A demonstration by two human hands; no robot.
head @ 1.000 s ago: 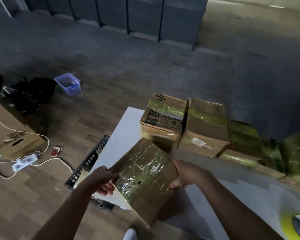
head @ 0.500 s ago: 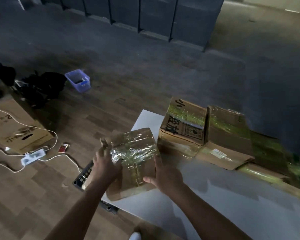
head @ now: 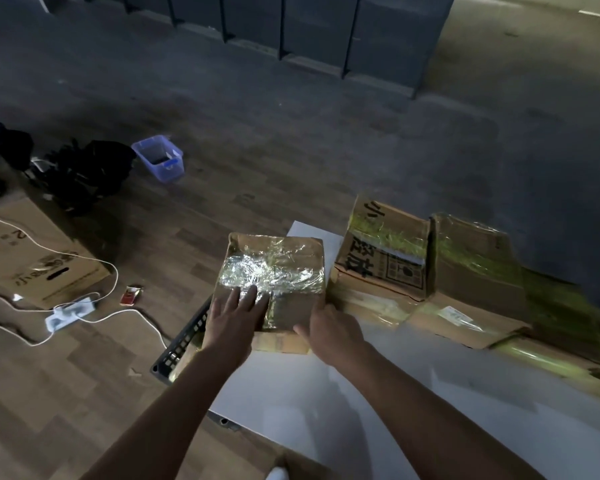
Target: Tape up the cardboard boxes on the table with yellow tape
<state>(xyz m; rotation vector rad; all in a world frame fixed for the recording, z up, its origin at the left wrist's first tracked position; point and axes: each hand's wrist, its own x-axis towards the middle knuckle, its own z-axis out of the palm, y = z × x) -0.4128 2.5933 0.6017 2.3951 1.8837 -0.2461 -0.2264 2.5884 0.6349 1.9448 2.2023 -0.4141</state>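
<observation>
I'm setting down this taped box (head: 278, 268): my left hand (head: 236, 317) presses it, fingers straight, onto the desk (head: 361, 393); my right hand (head: 329, 329) touches its corner, fingers hidden. Next I'd need an untaped box.

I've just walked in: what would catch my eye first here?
The shiny taped box at the left corner of the white table catches the light, with the left hand flat on its top and the right hand at its near right corner. To its right runs a row of taped boxes; a purple tub sits on the floor further left.
</observation>
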